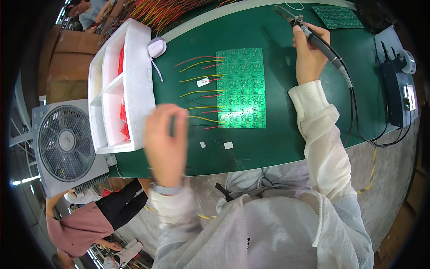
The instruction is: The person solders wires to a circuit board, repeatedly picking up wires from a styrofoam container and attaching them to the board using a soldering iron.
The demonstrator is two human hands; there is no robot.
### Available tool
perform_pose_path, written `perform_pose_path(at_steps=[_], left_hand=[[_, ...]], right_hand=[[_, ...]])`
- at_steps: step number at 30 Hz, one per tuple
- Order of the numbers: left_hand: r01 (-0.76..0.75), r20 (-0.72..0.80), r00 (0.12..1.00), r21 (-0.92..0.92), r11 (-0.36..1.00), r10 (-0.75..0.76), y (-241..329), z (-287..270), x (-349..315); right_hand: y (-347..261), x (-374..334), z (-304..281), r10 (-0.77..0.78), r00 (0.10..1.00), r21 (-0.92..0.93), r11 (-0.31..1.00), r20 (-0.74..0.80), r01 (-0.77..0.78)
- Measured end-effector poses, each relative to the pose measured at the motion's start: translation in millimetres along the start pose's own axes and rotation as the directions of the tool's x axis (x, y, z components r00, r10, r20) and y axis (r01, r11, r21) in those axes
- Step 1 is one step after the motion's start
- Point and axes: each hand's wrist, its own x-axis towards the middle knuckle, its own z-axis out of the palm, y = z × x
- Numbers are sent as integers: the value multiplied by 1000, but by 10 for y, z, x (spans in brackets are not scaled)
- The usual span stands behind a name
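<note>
The right grip is closed around a soldering handpiece, thumb and fingers wrapped near its front end, and holds it over the far right part of the worktop, its metal tip pointing far and left. The handpiece should be light and rigid, with some drag from the black cable at its rear; the dark barrel is the place to hold, and the metal front should be treated as hot. The left grip is blurred beside the white foam tray, fingers curled toward the thumb with a gap between; whether it pinches anything I cannot tell. Between the two grips, well apart from the handpiece's tip, the green circuit board panel lies on the worktop. It looks thin, stiff and light, probably smooth and prone to sliding or cracking if bent, so it is best taken by its bare right edge. The red and yellow wires reaching left from it look soft and springy; each is best pinched along its sleeve, without tugging the joint. Farther right stands the dark station box.
</note>
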Motion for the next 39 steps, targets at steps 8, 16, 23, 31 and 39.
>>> perform_pose_path(at_steps=[8, 16, 23, 31, 39], left_hand=[[46, -27, 999, 295, 954, -40, -2471, -255, 2080], [239, 31, 961, 414, 878, -276, -2819, 250, 2433], [356, -131, 930, 82, 931, -344, -2774, 88, 2435], [339, -141, 919, -200, 919, -370, -2748, 72, 2362], [-62, -306, 929, -683, 728, -207, -2272, -2, 2326]], right_hand=[[-13, 7, 66, 28, 999, 16, 999, 26, -29], [16, -17, 7, 81, 997, -40, 996, 6, -81], [-56, -5, 26, 109, 994, -3, 994, -5, -109], [-14, -4, 54, 99, 995, -1, 995, 10, -99], [-38, -19, 68, 134, 991, 2, 991, 29, -134]])
